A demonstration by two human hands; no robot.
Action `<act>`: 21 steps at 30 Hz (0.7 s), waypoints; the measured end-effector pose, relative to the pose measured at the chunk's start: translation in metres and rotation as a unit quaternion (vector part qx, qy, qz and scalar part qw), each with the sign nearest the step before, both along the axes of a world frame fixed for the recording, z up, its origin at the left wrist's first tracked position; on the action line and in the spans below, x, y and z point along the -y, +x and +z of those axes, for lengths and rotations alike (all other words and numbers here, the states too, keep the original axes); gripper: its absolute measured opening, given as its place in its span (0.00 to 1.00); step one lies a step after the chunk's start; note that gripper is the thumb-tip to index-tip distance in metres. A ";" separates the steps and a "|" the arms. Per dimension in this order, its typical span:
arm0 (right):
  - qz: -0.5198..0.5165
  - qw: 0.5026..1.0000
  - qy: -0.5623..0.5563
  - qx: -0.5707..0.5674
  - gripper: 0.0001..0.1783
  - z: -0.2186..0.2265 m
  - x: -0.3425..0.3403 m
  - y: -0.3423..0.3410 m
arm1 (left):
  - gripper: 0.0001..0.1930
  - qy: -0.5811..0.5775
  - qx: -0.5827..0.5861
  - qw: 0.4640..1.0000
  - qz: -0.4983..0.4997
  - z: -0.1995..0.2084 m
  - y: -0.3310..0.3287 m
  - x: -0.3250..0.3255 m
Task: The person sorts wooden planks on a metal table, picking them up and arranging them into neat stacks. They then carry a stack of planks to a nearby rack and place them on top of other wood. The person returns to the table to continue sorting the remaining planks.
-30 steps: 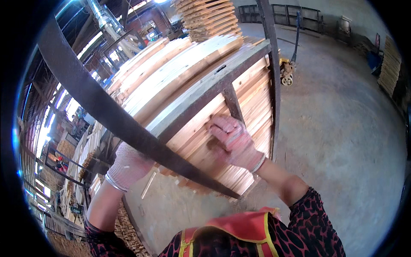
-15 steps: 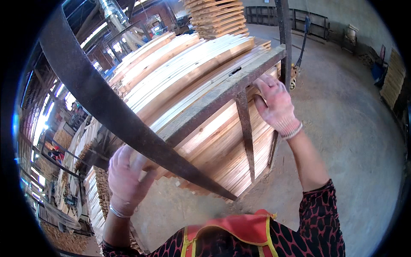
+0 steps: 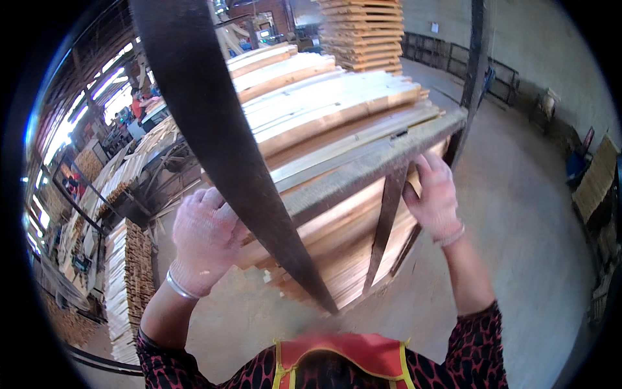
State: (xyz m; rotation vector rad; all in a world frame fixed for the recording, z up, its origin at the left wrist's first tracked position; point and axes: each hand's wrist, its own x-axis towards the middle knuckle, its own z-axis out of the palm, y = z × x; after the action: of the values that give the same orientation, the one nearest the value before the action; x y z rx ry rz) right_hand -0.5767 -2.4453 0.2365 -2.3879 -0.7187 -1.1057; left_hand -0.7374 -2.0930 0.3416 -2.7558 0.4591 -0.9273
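A dark metal rack holds a tall stack of pale wooden boards (image 3: 343, 123). Its flat upright (image 3: 214, 123) crosses the view on the left, and a crossbar (image 3: 376, 165) runs along the near side. My left hand (image 3: 206, 240), in a whitish knit glove, is closed at the left end of the boards just outside that upright; some fingertips are hidden. Gloved the same way, my right hand (image 3: 435, 201) sits below the crossbar's right part, thumb and fingers closed about a board edge. A thin metal strip (image 3: 385, 227) slants down beside it.
Behind the rack rises another crisscrossed wood stack (image 3: 363, 35). More stacked strips (image 3: 126, 285) stand on the floor at left. A person in red (image 3: 138, 105) is far left. Bundled wood (image 3: 596, 181) leans at the right wall. Concrete floor (image 3: 512, 240) extends right.
The view has shifted, so the rack appears lower and farther right. My left hand shows slightly higher in view; both hands stay close to the same parts of the rack.
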 end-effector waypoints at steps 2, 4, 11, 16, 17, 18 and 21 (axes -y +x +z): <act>-0.032 0.996 0.007 0.085 0.33 -0.022 -0.016 -0.025 | 0.15 -0.084 -0.054 0.994 0.040 0.009 0.007 0.016; 0.022 0.996 0.078 0.031 0.35 -0.018 -0.020 -0.042 | 0.15 -0.166 -0.122 0.976 0.071 0.012 0.011 0.029; 0.175 0.977 -0.034 -0.115 0.30 -0.005 -0.061 -0.078 | 0.17 -0.029 -0.058 0.995 -0.081 -0.003 0.026 -0.006; 0.115 0.991 -0.068 0.022 0.30 0.022 -0.109 -0.058 | 0.17 0.033 -0.015 0.995 -0.098 0.032 0.066 -0.030; 0.093 0.992 -0.061 0.058 0.28 0.018 -0.114 -0.055 | 0.18 0.005 0.019 0.998 -0.060 0.021 0.091 -0.035; 0.096 0.990 -0.099 -0.002 0.28 0.014 -0.113 -0.055 | 0.18 0.033 -0.006 0.999 -0.017 0.024 0.097 -0.025; 0.079 0.980 -0.156 -0.090 0.28 0.006 -0.108 -0.050 | 0.18 0.098 -0.054 0.989 0.097 0.029 0.110 0.011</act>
State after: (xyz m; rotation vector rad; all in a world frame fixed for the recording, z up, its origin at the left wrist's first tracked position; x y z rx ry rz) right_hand -0.6272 -2.3370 0.2424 -2.5900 -1.0620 -0.7446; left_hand -0.6274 -2.1043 0.3710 -2.6228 0.2764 -0.6547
